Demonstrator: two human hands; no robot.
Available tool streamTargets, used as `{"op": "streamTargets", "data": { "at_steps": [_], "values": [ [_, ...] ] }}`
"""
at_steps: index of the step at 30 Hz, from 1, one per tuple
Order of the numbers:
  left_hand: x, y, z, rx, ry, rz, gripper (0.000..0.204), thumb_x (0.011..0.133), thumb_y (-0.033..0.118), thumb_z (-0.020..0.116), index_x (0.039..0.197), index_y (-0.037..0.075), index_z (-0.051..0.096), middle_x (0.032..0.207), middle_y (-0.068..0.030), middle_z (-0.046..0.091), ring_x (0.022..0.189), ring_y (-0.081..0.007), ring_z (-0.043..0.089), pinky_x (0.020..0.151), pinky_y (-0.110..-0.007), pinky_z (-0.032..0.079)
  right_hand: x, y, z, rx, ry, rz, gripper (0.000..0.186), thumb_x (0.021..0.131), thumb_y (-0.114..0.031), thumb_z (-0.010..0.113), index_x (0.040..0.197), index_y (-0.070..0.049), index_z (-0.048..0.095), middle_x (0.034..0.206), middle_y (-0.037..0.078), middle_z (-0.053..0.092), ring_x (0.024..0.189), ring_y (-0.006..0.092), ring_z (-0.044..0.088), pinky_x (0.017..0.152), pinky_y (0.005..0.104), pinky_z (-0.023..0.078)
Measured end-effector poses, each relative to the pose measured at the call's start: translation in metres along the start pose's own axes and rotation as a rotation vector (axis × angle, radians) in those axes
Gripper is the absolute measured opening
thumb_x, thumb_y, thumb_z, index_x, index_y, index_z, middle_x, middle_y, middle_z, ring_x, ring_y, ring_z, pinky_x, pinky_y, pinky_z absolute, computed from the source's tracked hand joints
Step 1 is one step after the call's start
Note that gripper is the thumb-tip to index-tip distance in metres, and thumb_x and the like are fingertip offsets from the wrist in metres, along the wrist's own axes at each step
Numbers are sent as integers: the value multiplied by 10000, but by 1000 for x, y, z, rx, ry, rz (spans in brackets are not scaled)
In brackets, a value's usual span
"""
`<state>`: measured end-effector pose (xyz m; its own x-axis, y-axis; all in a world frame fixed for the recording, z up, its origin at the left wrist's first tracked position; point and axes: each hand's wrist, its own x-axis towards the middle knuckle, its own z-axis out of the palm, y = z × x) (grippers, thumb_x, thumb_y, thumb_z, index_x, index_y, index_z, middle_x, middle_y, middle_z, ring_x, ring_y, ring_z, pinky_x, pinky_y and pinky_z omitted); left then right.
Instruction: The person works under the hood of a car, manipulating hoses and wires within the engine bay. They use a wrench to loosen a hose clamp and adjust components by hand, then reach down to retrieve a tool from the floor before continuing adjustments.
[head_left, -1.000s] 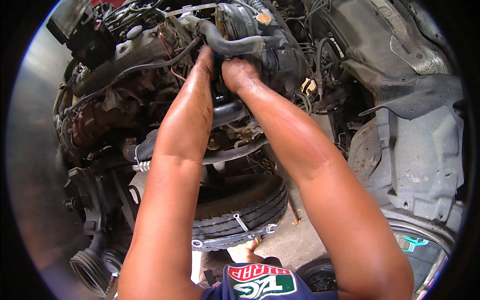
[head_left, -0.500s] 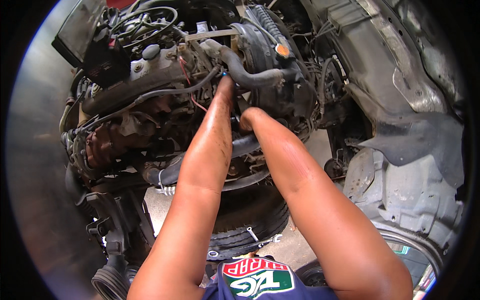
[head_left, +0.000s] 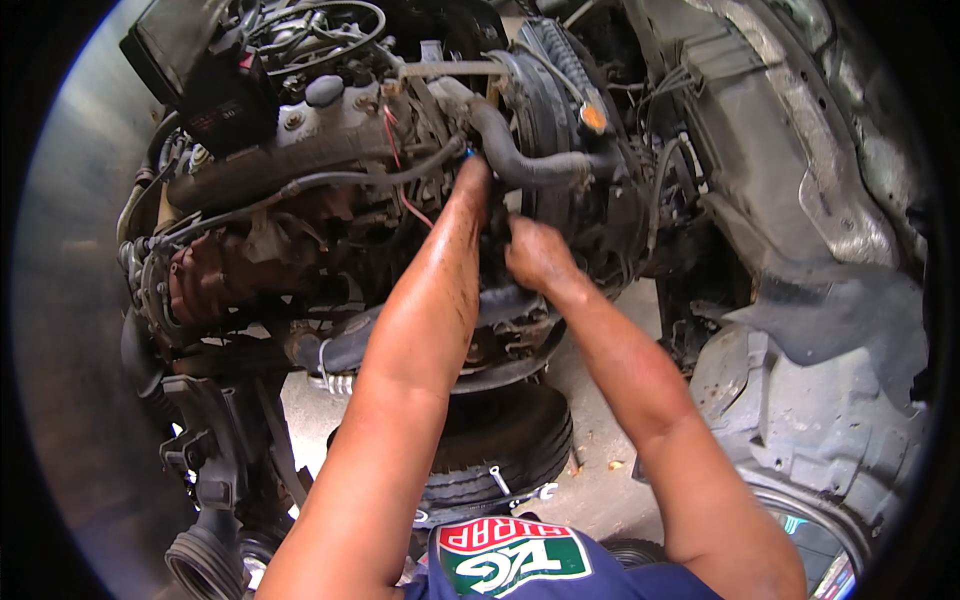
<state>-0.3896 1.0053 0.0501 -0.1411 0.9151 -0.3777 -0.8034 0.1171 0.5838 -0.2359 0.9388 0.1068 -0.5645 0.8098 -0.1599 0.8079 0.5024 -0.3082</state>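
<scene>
Both my arms reach into a grimy vehicle engine (head_left: 345, 120). My left hand (head_left: 474, 188) goes down beside a bent grey rubber hose (head_left: 530, 168), near the front of the engine. Its fingers are hidden among the parts, and a small blue spot (head_left: 470, 153) shows at its far end. Just to the right and nearer to me, my right hand (head_left: 538, 255) is closed in a fist below the hose. What it grips is hidden in the dark gap. A thin red wire (head_left: 412, 205) hangs left of my left wrist.
An orange cap (head_left: 593, 118) sits right of the hose. A black box-shaped battery (head_left: 225, 115) stands at the upper left. Beneath my arms lies a tyre (head_left: 500, 435), with a wrench (head_left: 499, 479) on it. Grey body panels (head_left: 800, 375) border the right side.
My right hand has drawn back from the gap and its fist now shows, with the elbow more bent. My left hand stays deep beside the hose. The whole view has shifted slightly.
</scene>
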Motion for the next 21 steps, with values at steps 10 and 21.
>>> {"op": "streamTargets", "data": {
  "at_steps": [10, 21],
  "values": [
    [19, -3, -6, 82, -33, 48, 420, 1058, 365, 516, 1325, 104, 707, 1232, -104, 737, 1085, -258, 687, 925, -424, 552, 20, 3, -25, -264, -102, -186, 260, 956, -101, 595, 1136, -59, 778, 1170, 230, 775, 1106, 444, 748, 957, 549, 604],
    [33, 8, -3, -19, -202, 139, 495, 1090, 352, 481, 1403, 18, 667, 1391, -203, 706, 1263, -343, 664, 1096, -532, 533, 40, -15, -18, -287, 33, -109, 265, 997, -81, 593, 1162, -25, 792, 1237, 242, 774, 1139, 406, 767, 964, 512, 623]
  ]
}}
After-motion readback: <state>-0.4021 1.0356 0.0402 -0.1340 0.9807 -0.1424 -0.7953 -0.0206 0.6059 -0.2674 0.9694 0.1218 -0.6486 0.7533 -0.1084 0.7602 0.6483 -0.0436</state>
